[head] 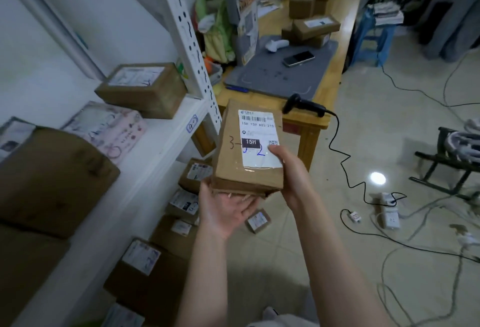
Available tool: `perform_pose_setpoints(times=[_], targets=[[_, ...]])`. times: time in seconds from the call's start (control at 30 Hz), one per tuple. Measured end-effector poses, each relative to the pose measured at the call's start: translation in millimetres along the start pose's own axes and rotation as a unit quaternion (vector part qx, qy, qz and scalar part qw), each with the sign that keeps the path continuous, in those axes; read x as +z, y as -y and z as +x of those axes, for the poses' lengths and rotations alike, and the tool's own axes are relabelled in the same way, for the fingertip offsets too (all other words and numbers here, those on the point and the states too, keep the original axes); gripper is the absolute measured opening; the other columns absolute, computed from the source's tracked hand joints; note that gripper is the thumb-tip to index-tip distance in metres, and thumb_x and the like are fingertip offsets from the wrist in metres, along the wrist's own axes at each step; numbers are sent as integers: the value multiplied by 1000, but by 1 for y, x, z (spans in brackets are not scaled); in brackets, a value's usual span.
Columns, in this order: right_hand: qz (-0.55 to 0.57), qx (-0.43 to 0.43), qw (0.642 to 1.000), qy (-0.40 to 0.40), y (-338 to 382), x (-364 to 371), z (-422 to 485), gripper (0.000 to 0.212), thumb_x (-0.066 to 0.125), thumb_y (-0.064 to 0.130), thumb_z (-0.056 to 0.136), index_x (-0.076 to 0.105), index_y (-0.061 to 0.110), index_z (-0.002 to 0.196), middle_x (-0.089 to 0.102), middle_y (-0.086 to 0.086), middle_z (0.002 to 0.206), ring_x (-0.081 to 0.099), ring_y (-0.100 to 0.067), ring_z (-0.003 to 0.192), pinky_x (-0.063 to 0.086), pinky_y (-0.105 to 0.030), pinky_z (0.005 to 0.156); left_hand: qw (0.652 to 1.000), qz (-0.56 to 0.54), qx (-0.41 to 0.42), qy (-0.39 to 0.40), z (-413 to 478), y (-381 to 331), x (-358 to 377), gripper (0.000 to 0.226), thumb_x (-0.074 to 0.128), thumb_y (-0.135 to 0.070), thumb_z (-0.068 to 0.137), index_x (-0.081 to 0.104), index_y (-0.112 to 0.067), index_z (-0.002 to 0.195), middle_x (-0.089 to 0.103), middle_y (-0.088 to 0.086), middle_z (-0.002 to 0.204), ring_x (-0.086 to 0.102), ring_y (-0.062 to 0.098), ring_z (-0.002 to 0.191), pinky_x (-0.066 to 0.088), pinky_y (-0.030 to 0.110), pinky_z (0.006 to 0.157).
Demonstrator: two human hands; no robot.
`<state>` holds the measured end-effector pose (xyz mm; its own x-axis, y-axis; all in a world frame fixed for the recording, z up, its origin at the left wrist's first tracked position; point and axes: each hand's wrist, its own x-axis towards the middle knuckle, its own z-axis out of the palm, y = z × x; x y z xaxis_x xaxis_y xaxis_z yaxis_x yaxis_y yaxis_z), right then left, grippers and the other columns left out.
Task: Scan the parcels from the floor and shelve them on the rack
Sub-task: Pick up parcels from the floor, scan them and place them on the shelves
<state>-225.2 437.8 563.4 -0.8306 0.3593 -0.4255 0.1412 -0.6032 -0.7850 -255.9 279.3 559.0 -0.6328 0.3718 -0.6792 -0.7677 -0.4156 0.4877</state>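
Observation:
I hold a brown cardboard parcel [231, 155] with a white shipping label, marked "15H" and with a blue handwritten number, in front of me at chest height. My right hand [288, 168] grips its right edge, thumb on the label. My left hand [228, 210] lies palm up under its near end, fingers relaxed. The white rack [166, 129] stands to the left, with several parcels on its shelf. A black corded scanner [304, 106] lies on the corner of the wooden table [309, 124]. More parcels [181, 225] sit on the floor by the rack.
On the table are a grey mat [283, 72], a phone [298, 58], a white scanner [276, 45] and stacked boxes [311, 25]. Cables and power strips [389, 220] trail over the tiled floor at right. A blue stool [371, 41] and a dark rack [452, 160] stand beyond.

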Motion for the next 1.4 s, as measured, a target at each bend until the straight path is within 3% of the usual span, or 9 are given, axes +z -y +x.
perform_pose_setpoints(times=[0.1, 0.2, 0.43, 0.53, 0.7, 0.83, 1.13, 1.27, 1.4], targets=[[-3, -9, 1000, -2, 2, 5, -2, 46, 75, 33, 77, 68, 10, 117, 75, -9, 107, 69, -31, 106, 51, -46, 99, 996, 32, 56, -55, -1, -15, -7, 50, 42, -47, 101, 58, -13, 134, 65, 21, 127, 62, 36, 115, 52, 45, 85], [-17, -4, 1000, 4, 7, 2, -2, 64, 80, 39, 64, 66, 11, 120, 76, -8, 106, 72, -28, 101, 57, -41, 90, 990, 80, 97, -63, -1, -26, -4, 38, 44, -35, 101, 67, -11, 119, 71, 17, 120, 68, 31, 108, 55, 41, 78], [-28, -8, 999, -12, 28, -26, 12, 73, 82, 49, 55, 67, 17, 119, 75, -6, 108, 71, -27, 102, 57, -41, 90, 961, 244, 128, -25, -4, -17, 62, 54, 52, -65, 91, 71, -26, 122, 76, 7, 112, 71, 28, 107, 55, 40, 84], [-31, -5, 999, -10, 45, -47, 23, 72, 82, 51, 57, 66, 19, 119, 75, -5, 107, 71, -27, 101, 58, -39, 84, 956, 257, 144, -16, 1, -4, 88, 52, 58, -64, 89, 68, -29, 126, 77, 4, 110, 71, 26, 105, 56, 42, 89], [-46, -3, 999, 4, 78, -85, 47, 77, 84, 54, 55, 65, 20, 121, 76, -4, 107, 71, -26, 101, 56, -47, 93, 956, 256, 143, -24, 20, 19, 131, 38, 65, -53, 89, 70, -27, 116, 78, 7, 105, 70, 31, 106, 52, 52, 100], [-54, 3, 998, 19, 114, -119, 66, 81, 82, 53, 55, 64, 16, 124, 76, -5, 105, 73, -24, 97, 57, -32, 73, 965, 220, 140, -27, 43, 40, 167, 41, 67, -49, 87, 69, -26, 121, 76, 8, 110, 68, 33, 109, 50, 54, 103], [-78, 26, 995, 49, 152, -164, 110, 80, 78, 57, 62, 60, 17, 129, 76, -5, 107, 73, -24, 99, 56, -44, 95, 969, 204, 137, -43, 83, 64, 217, 52, 70, -48, 83, 63, -27, 131, 75, 8, 115, 70, 33, 108, 55, 53, 97], [-91, 40, 993, 56, 158, -160, 131, 61, 77, 48, 75, 64, 16, 124, 77, -5, 104, 73, -24, 98, 55, -45, 97, 966, 208, 135, -73, 100, 49, 221, 47, 72, -45, 84, 65, -26, 126, 76, 7, 112, 70, 32, 107, 57, 49, 94], [-116, 41, 991, 58, 169, -143, 155, 34, 69, 40, 88, 70, 17, 113, 77, -4, 99, 73, -25, 99, 56, -41, 95, 962, 219, 128, -98, 123, 25, 226, 62, 82, -49, 68, 67, -25, 123, 75, 7, 112, 68, 32, 108, 56, 50, 93]])
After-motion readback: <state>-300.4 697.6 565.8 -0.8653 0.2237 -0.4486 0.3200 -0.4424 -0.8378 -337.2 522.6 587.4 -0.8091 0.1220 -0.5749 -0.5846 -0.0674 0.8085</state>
